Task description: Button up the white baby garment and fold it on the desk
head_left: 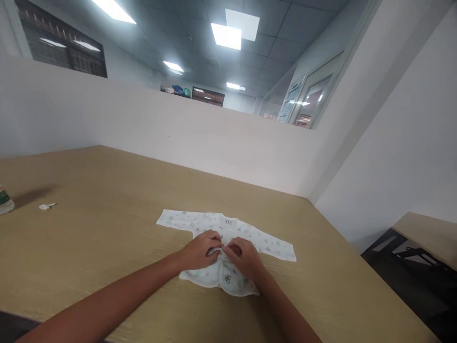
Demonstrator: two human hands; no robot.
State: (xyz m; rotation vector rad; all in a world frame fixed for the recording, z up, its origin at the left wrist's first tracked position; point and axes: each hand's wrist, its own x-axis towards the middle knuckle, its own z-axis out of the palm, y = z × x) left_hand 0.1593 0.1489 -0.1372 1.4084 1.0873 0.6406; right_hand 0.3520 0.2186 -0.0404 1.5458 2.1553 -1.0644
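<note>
A small white baby shirt (pixel 205 220) with a green and grey print lies face up on the table, its two long sleeves spread to the sides. Its front opening runs down the middle, and a label shows inside the neck. My left hand (pixel 204 248) pinches the left edge of that opening at chest height. Close against it, my right hand (pixel 243 256) pinches the other edge. The fingertips of both hands nearly meet over the opening. Whatever small fastener may be between them is hidden by the fingers.
A wooden table (pixel 107 200) stretches out around the shirt. On the far left lie a small key (pixel 47 206) and part of a clear bottle (pixel 5 201) with a green label. A white partition (pixel 214 138) borders the table's back. Another table (pixel 428 233) stands at right.
</note>
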